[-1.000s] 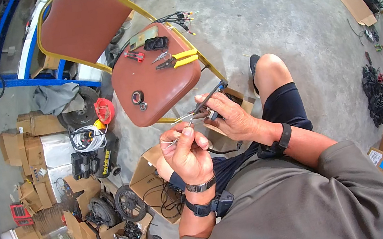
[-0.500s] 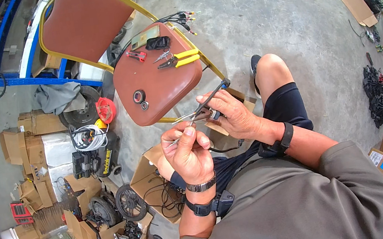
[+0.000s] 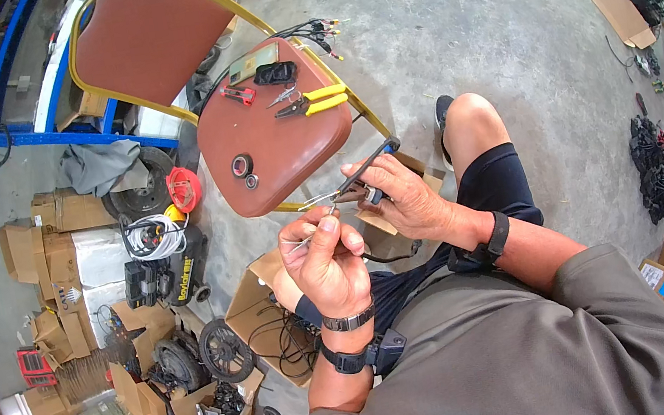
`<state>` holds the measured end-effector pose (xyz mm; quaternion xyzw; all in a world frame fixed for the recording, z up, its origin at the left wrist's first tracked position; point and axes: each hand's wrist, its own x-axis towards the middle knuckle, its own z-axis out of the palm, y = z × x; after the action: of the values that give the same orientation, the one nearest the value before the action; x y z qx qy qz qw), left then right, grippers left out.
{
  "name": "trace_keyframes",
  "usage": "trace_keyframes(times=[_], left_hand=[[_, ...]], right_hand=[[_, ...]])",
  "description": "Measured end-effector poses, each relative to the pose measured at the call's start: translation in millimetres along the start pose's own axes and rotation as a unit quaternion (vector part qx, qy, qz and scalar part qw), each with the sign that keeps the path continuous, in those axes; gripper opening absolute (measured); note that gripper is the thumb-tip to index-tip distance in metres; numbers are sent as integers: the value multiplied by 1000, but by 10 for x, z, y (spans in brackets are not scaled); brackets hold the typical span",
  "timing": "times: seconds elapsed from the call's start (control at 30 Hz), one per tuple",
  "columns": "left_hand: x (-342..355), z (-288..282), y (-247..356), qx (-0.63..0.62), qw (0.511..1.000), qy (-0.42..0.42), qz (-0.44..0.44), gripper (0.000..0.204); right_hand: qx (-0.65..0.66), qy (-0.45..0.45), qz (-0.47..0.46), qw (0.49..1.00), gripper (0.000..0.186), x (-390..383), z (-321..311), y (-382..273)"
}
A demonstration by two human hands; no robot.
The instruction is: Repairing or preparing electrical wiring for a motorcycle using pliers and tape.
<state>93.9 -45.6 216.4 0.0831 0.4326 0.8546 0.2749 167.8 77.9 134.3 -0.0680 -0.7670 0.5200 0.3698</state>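
Note:
In front of my lap, my right hand point(image 3: 410, 203) is closed around a black cable point(image 3: 371, 162) with a dark connector at its upper end. Thin pale wires point(image 3: 317, 201) come out of the cable's lower end. My left hand point(image 3: 325, 267) pinches fine wires between thumb and forefinger just below that end, and loose whitish ends stick out past its fingers. Another black cable length point(image 3: 393, 259) hangs under my right hand. Exactly how the wires meet at my fingertips is too small to tell.
A brown chair point(image 3: 273, 130) stands ahead, bearing yellow-handled pliers point(image 3: 320, 103), small scissors, a red cutter point(image 3: 238, 94) and tape rolls point(image 3: 242, 166). An open carton point(image 3: 247, 315) with black cables sits by my left leg. Boxes and wheels point(image 3: 226, 351) crowd the left.
Both hands stay nearly in place with the same grips. The pale wires near my left fingertips have shifted very slightly; nothing has been let go.

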Motion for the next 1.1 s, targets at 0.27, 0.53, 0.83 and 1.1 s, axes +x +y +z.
trace_keyframes(times=[0.27, 0.53, 0.83, 1.1], left_hand=[[4, 21, -10, 3, 1000, 8, 3, 17], [141, -56, -123, 37, 998, -1, 56, 21], [370, -323, -424, 161, 979, 9, 123, 23], [391, -523, -516, 224, 975, 12, -1, 16]], right_hand=[[16, -7, 16, 1000, 71, -7, -10, 1], [-78, -5, -4, 997, 52, -48, -56, 107], [-191, -177, 91, 961, 44, -73, -367, 79], [-143, -221, 158, 952, 40, -159, -417, 187]])
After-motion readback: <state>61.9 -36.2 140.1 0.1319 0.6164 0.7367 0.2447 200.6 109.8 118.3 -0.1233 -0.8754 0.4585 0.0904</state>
